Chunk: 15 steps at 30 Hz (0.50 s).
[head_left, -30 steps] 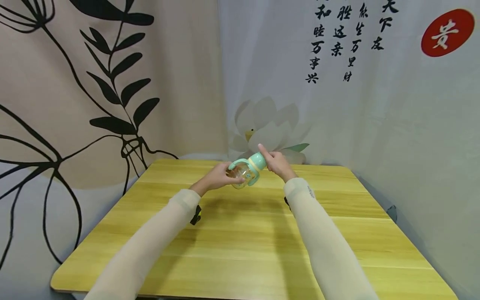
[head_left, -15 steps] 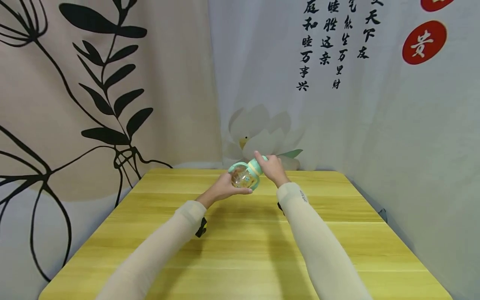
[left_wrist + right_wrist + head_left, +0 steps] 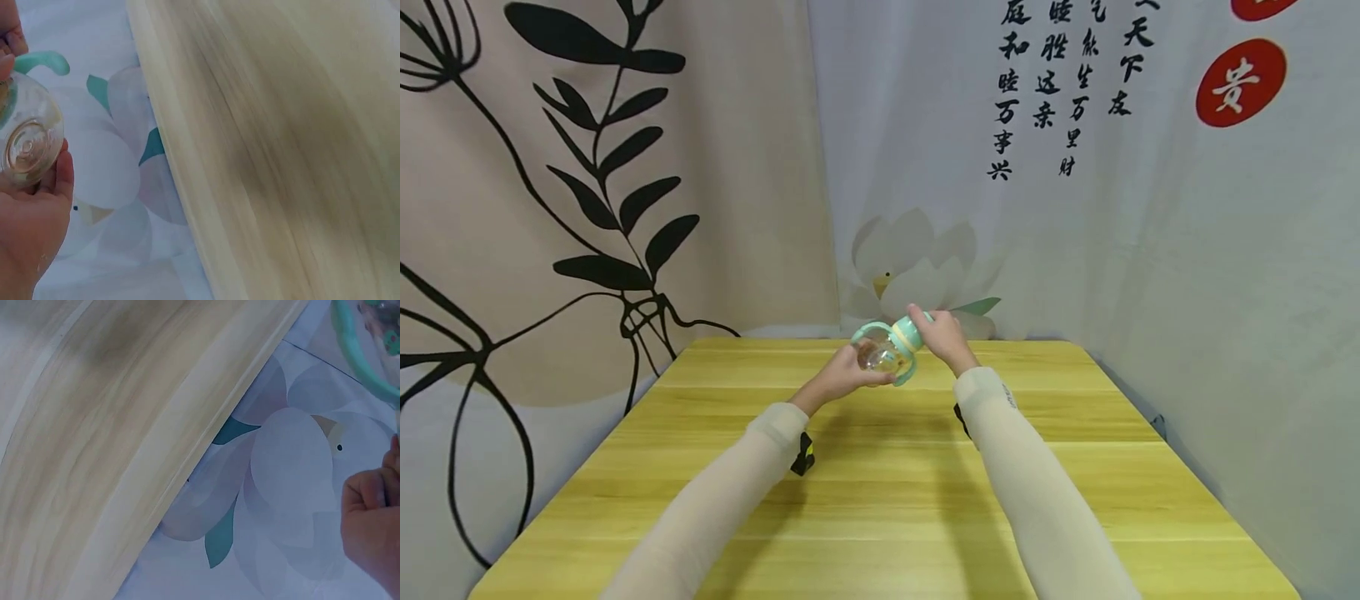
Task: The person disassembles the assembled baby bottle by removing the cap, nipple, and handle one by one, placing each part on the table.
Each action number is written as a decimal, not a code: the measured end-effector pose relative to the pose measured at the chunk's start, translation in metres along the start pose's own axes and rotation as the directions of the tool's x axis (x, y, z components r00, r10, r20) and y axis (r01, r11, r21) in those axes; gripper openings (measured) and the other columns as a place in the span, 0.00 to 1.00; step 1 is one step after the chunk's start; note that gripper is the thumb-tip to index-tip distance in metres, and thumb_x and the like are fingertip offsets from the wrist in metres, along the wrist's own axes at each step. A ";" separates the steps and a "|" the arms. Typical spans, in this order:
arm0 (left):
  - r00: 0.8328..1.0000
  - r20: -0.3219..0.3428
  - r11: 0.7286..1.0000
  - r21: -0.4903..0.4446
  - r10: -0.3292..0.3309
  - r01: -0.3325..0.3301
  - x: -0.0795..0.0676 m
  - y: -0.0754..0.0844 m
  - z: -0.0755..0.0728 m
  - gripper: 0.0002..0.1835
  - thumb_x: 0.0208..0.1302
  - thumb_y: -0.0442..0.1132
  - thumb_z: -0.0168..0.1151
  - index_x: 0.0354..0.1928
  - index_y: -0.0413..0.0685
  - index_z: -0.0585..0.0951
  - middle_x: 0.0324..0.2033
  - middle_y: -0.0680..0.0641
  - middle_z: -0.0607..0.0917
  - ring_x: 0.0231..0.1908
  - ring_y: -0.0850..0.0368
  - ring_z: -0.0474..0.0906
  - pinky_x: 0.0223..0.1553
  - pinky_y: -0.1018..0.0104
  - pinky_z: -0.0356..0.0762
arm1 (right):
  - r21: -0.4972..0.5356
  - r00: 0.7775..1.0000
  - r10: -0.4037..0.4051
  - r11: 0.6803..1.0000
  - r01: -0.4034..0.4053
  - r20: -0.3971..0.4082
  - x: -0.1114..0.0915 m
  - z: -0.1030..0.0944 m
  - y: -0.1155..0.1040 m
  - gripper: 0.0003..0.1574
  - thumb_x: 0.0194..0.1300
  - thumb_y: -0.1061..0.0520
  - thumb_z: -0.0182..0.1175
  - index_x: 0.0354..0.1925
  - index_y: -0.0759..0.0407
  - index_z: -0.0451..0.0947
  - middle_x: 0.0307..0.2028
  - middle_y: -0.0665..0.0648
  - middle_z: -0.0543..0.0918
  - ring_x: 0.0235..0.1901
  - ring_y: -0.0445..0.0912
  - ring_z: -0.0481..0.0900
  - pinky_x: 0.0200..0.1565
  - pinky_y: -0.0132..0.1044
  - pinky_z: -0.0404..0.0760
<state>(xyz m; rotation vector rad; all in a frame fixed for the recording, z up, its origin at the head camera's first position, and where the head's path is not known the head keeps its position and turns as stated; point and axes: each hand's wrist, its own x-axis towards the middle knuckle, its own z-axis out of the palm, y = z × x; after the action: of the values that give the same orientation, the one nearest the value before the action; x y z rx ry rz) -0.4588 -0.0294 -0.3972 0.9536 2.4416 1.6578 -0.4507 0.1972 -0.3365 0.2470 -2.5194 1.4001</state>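
1. Sliding slightly left in the head view since half a second ago, the bottle [image 3: 886,358] is moving only a little; the wall cloth [image 3: 917,275] behind it is shifting the same way, so the head camera is probably causing part of this.
2. Above the far part of the table [image 3: 887,500], the bottle is being held aslant, its green cap [image 3: 905,328] pointing up to the right and its clear base [image 3: 28,150] down to the left.
3. At the bottle's base end, the left hand [image 3: 842,373] is pinching the clear body, its thumb lying along the near side and its fingers wrapping behind.
4. At the bottle's other end, the right hand [image 3: 945,337] is gripping the cap, thumb pointing up and fingers curling; their exact contact is being hidden.
5. Holding both ends is probably keeping the tilted bottle steady.
6. Green handles [image 3: 908,372] are standing out from the bottle between both hands; these grips seem to be favouring body and cap instead.
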 end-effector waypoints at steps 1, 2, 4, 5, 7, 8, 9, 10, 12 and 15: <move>1.000 -0.007 1.000 -0.006 -0.009 0.009 0.000 0.000 -0.001 0.35 0.67 0.45 0.76 0.69 0.36 0.72 0.58 0.37 0.83 0.52 0.47 0.85 0.53 0.55 0.86 | 0.053 1.000 0.011 0.999 -0.011 -0.009 0.002 -0.001 0.000 0.38 0.78 0.27 0.45 0.32 0.56 0.79 0.30 0.55 0.79 0.33 0.48 0.74 0.38 0.39 0.75; 1.000 -0.012 1.000 -0.007 -0.025 0.025 -0.001 0.001 -0.003 0.37 0.67 0.47 0.76 0.70 0.36 0.71 0.59 0.37 0.82 0.52 0.47 0.85 0.53 0.54 0.86 | 0.105 1.000 0.024 0.994 -0.022 -0.015 0.003 -0.002 0.000 0.37 0.78 0.28 0.45 0.31 0.56 0.77 0.29 0.54 0.78 0.30 0.46 0.74 0.36 0.37 0.74; 0.998 -0.028 0.998 0.001 -0.059 0.059 -0.002 0.000 -0.005 0.42 0.67 0.51 0.75 0.73 0.36 0.68 0.62 0.37 0.81 0.55 0.46 0.84 0.56 0.52 0.85 | 0.210 0.998 0.051 0.977 -0.045 -0.026 0.006 -0.003 0.001 0.36 0.79 0.29 0.44 0.32 0.57 0.76 0.27 0.53 0.76 0.27 0.44 0.72 0.32 0.34 0.72; 0.997 -0.040 0.997 0.006 -0.072 0.072 -0.004 -0.002 -0.007 0.45 0.67 0.53 0.75 0.75 0.36 0.67 0.63 0.37 0.80 0.57 0.46 0.83 0.57 0.51 0.84 | 0.253 0.997 0.064 0.966 -0.053 -0.035 0.006 -0.004 0.001 0.36 0.79 0.30 0.44 0.34 0.58 0.75 0.28 0.54 0.76 0.27 0.44 0.72 0.31 0.34 0.72; 0.994 -0.056 0.996 0.013 -0.093 0.094 -0.008 -0.005 -0.011 0.46 0.66 0.55 0.75 0.76 0.37 0.65 0.66 0.37 0.78 0.60 0.45 0.82 0.59 0.50 0.83 | 0.254 0.995 0.081 0.965 -0.066 -0.051 0.006 -0.006 0.006 0.37 0.80 0.29 0.42 0.42 0.60 0.75 0.33 0.55 0.77 0.30 0.45 0.74 0.34 0.35 0.74; 0.993 -0.060 0.995 0.018 -0.100 0.101 -0.010 -0.007 -0.013 0.46 0.67 0.55 0.75 0.76 0.37 0.65 0.67 0.37 0.78 0.61 0.44 0.81 0.60 0.50 0.83 | 0.239 0.994 0.092 0.968 -0.076 -0.060 0.005 -0.008 0.009 0.37 0.81 0.29 0.42 0.48 0.61 0.73 0.37 0.57 0.77 0.33 0.46 0.74 0.37 0.37 0.74; 0.993 -0.067 0.995 0.016 -0.101 0.102 -0.012 -0.009 -0.014 0.46 0.67 0.54 0.75 0.76 0.38 0.65 0.67 0.37 0.77 0.61 0.44 0.81 0.60 0.49 0.83 | 0.211 0.992 0.105 0.974 -0.087 -0.075 0.004 -0.009 0.014 0.38 0.81 0.28 0.42 0.53 0.62 0.71 0.41 0.59 0.76 0.36 0.48 0.75 0.40 0.39 0.75; 0.993 -0.073 0.995 0.011 -0.098 0.099 -0.014 -0.010 -0.016 0.44 0.67 0.53 0.75 0.76 0.39 0.66 0.68 0.37 0.77 0.62 0.43 0.80 0.61 0.48 0.82 | 0.170 0.988 0.123 0.980 -0.106 -0.093 0.003 -0.012 0.020 0.39 0.81 0.28 0.43 0.57 0.62 0.68 0.44 0.61 0.76 0.39 0.51 0.76 0.43 0.42 0.76; 0.993 -0.083 0.996 0.009 -0.087 0.088 -0.018 -0.013 -0.019 0.42 0.67 0.52 0.75 0.75 0.42 0.67 0.68 0.38 0.76 0.62 0.42 0.80 0.61 0.48 0.82 | 0.047 0.977 0.163 0.986 -0.158 -0.135 -0.001 -0.017 0.035 0.42 0.80 0.28 0.46 0.65 0.63 0.63 0.51 0.66 0.76 0.46 0.57 0.77 0.50 0.49 0.78; 0.994 -0.083 0.997 0.019 -0.072 0.074 -0.021 -0.015 -0.019 0.41 0.67 0.53 0.75 0.74 0.44 0.69 0.67 0.40 0.78 0.61 0.44 0.80 0.60 0.48 0.83 | -0.175 0.963 0.199 0.957 -0.230 -0.180 -0.008 -0.026 0.061 0.46 0.79 0.34 0.54 0.73 0.68 0.58 0.58 0.75 0.76 0.54 0.67 0.79 0.57 0.59 0.78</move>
<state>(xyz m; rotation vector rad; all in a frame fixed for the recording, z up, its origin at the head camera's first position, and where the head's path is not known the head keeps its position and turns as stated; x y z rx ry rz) -0.4556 -0.0598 -0.4078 0.8032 2.5193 1.6823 -0.4555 0.2515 -0.3751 -0.1763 -2.5839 1.1776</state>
